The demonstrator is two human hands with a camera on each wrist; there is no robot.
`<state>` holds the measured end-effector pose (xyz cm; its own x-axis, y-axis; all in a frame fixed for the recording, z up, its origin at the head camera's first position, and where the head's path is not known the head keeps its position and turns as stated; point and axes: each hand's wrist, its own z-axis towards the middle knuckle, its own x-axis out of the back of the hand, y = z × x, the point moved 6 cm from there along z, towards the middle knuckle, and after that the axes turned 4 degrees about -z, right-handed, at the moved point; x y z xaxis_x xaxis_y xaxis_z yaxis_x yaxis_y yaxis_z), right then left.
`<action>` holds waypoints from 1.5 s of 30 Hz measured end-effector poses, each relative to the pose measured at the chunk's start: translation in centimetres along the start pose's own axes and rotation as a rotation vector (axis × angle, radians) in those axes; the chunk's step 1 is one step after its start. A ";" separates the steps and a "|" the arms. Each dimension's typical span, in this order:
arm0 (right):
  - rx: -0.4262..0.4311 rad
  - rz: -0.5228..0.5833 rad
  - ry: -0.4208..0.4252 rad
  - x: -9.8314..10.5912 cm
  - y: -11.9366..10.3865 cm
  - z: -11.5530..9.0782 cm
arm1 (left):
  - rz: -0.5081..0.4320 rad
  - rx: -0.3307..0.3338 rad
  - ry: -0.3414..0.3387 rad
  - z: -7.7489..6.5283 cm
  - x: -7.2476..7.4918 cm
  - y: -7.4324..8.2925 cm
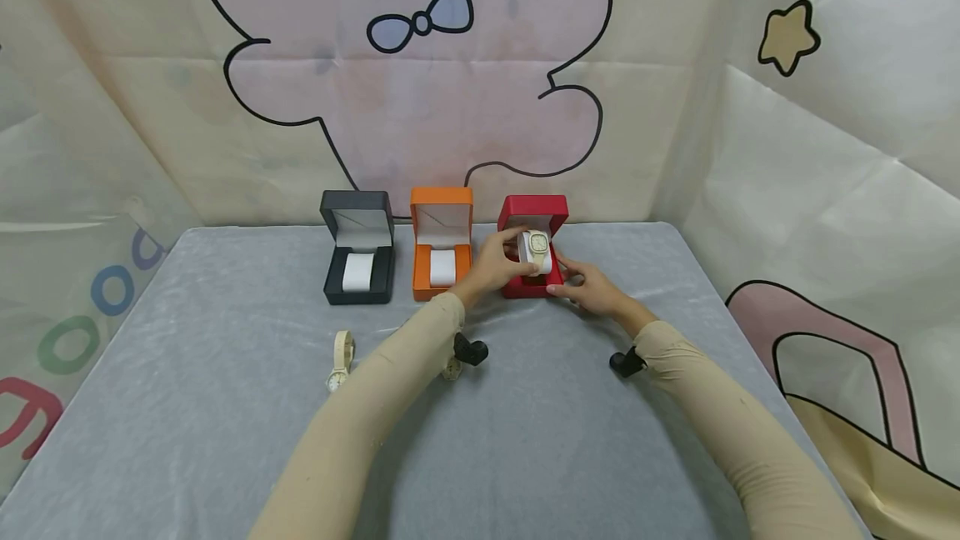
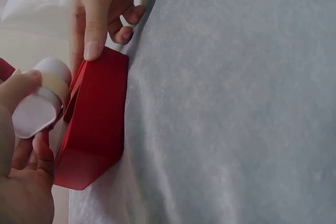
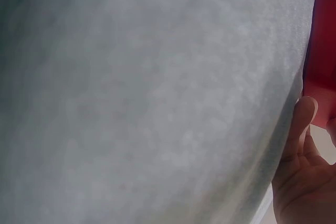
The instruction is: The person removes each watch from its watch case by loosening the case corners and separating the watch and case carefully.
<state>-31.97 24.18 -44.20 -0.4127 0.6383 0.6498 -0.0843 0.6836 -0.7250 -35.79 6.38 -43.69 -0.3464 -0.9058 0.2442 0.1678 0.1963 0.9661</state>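
Observation:
My left hand (image 1: 495,265) holds a white watch cushion (image 2: 34,111) with a cream-strapped watch (image 1: 538,243) wrapped round it, the square face showing in the head view. Thumb and fingers grip opposite sides of the cushion. It is tilted just above the base of a red watch box (image 1: 534,207), whose lid stands up. At the box's right side is my right hand (image 1: 597,290), gripping a front corner, the thumb (image 2: 92,35) on the front and other fingers along the side. The left fingers are partly hidden behind the cushion in the head view.
Left of the red box stand an orange watch box (image 1: 442,197) and a black watch box (image 1: 357,304), both lid-up with white cushions. A cream watch (image 1: 342,354) lies on the grey cloth (image 1: 525,457). Another watch (image 1: 452,369) is mostly hidden by the left forearm.

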 end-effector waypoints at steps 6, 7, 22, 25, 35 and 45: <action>0.004 -0.030 0.022 -0.4 2.5 1.3 | -0.007 0.005 -0.022 -0.3 0.0 0.4; 0.005 -0.033 0.023 -0.3 2.5 1.3 | -0.003 0.002 -0.023 -0.3 0.0 0.4; 0.013 -0.010 0.025 -0.9 2.5 0.8 | -0.004 -0.018 -0.064 -1.7 -0.6 1.3; 0.009 -0.012 0.030 -0.9 2.5 0.8 | -0.002 -0.026 -0.059 -1.9 -0.6 1.4; 0.054 0.009 0.043 -0.5 2.0 1.1 | -0.019 0.020 -0.083 -3.0 0.1 1.8; 0.023 -0.024 0.036 -0.3 1.9 1.1 | -0.033 0.032 -0.104 -3.7 0.8 2.1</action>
<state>-33.07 24.93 -46.05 -0.3778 0.6344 0.6744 -0.1147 0.6907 -0.7140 -32.31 4.68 -41.76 -0.4452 -0.8685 0.2180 0.1259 0.1804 0.9755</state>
